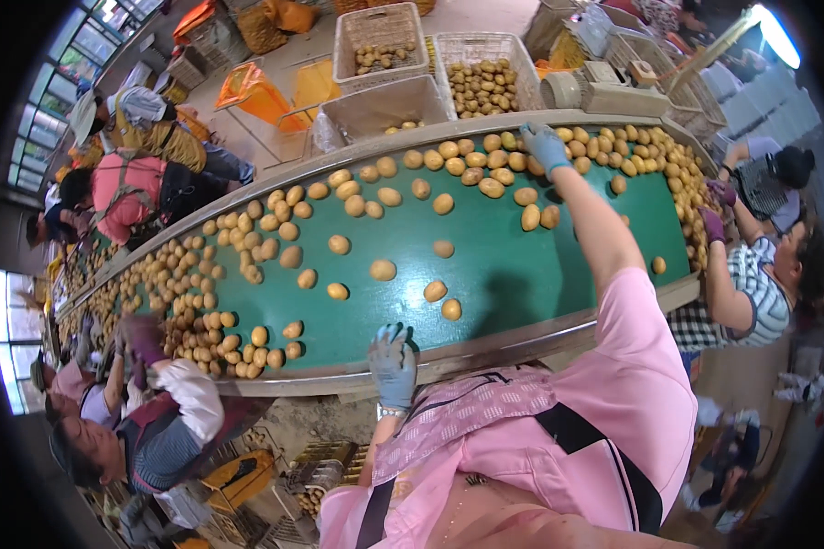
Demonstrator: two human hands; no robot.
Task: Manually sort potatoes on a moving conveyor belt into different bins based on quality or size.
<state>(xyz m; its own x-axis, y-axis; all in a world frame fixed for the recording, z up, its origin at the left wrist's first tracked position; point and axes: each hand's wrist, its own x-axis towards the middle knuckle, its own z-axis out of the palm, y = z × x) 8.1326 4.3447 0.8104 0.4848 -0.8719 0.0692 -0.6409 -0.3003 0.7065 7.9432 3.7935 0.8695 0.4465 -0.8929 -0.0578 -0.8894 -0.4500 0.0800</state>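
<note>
Yellow-brown potatoes (383,270) lie scattered over a green conveyor belt (366,320). My right arm stretches across to the belt's far side. There my right hand (546,148), in a light blue glove, is over the row of potatoes along the far rim, its fingers reaching out and apart. Potatoes touch or lie close around it; none shows in its grasp. At the near edge of the belt is my left hand (393,368), also in a light blue glove. Its fingers are raised and apart, with no potato in them. Two potatoes (443,300) lie a little beyond it.
Beyond the far rim stand a crate of potatoes (487,87), another crate (380,46) and a grey bin (384,112). Co-workers flank the belt: one at right (751,284), several at left. A motor (604,90) sits by the far right corner.
</note>
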